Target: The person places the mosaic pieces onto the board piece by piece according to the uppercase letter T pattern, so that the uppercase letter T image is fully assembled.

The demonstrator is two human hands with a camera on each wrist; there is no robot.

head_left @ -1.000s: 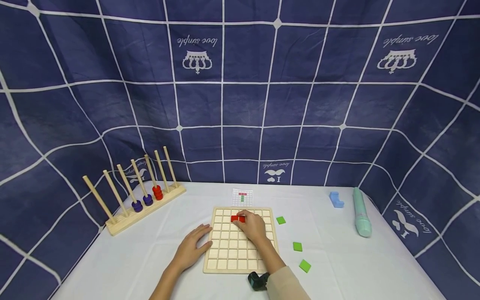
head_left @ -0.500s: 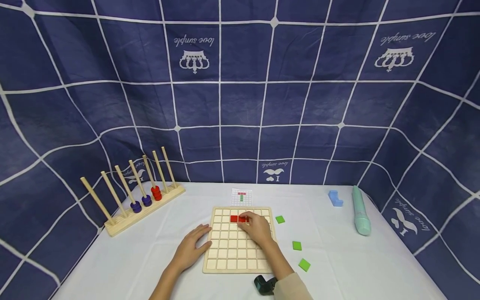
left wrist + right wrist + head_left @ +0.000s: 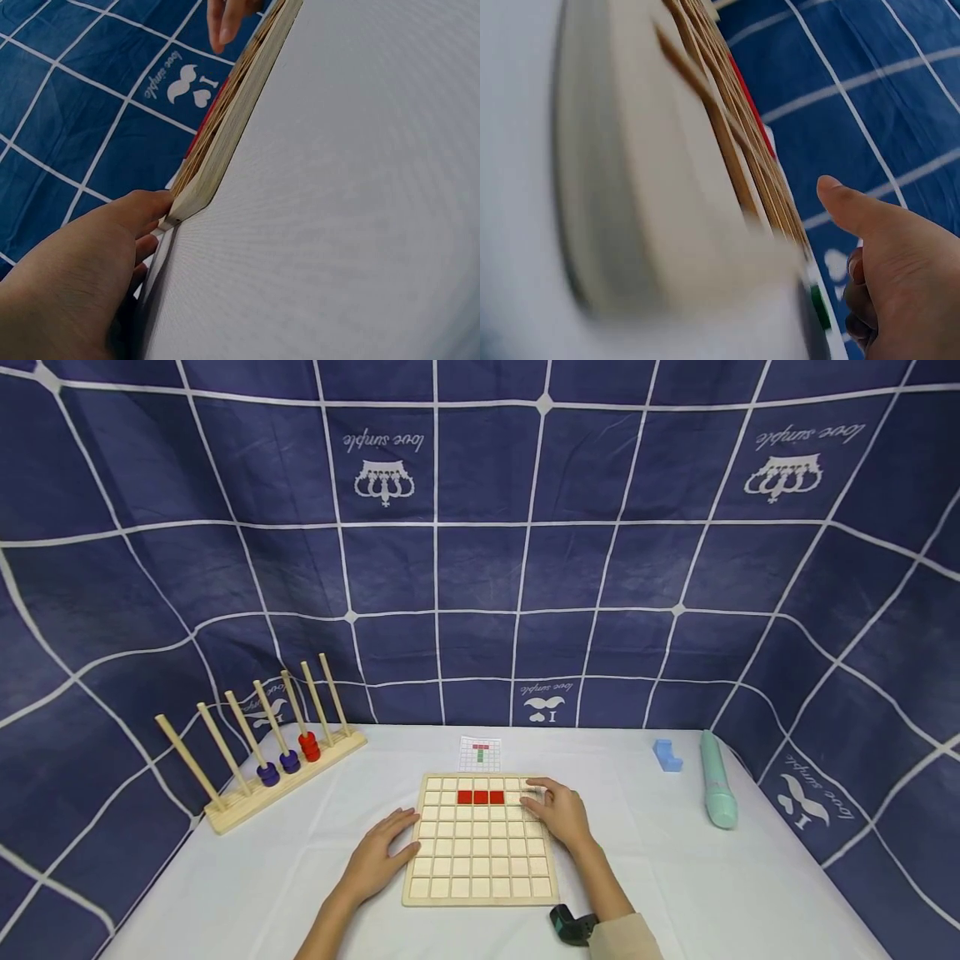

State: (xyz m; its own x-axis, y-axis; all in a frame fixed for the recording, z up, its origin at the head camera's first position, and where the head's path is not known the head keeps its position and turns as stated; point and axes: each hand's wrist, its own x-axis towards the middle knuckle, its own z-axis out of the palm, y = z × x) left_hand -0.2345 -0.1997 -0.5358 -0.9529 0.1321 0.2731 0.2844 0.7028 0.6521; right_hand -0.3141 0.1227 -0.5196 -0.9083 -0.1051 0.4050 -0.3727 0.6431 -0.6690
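Observation:
Three red square tiles (image 3: 481, 797) lie side by side in the second row from the far edge of a wooden grid board (image 3: 471, 865). My left hand (image 3: 377, 857) rests at the board's left edge, fingers extended; the left wrist view shows its thumb against the frame's corner. Over the upper right of the board is my right hand (image 3: 561, 814), its fingers loosely bent and nothing held between them. In the right wrist view a green tile (image 3: 820, 306) shows on the cloth just beyond the board; the right arm hides the green tiles in the head view.
A printed pattern card (image 3: 480, 755) lies beyond the board. A wooden peg rack (image 3: 285, 783) with purple and red beads stands back left. A light blue block (image 3: 667, 756) and a mint-green cylinder (image 3: 718, 781) lie on the right. Blue curtains enclose the white table.
My right hand has let go of the third red tile and moved right, uncovering the red row. Its arm now covers the green tiles. The left hand stays in place.

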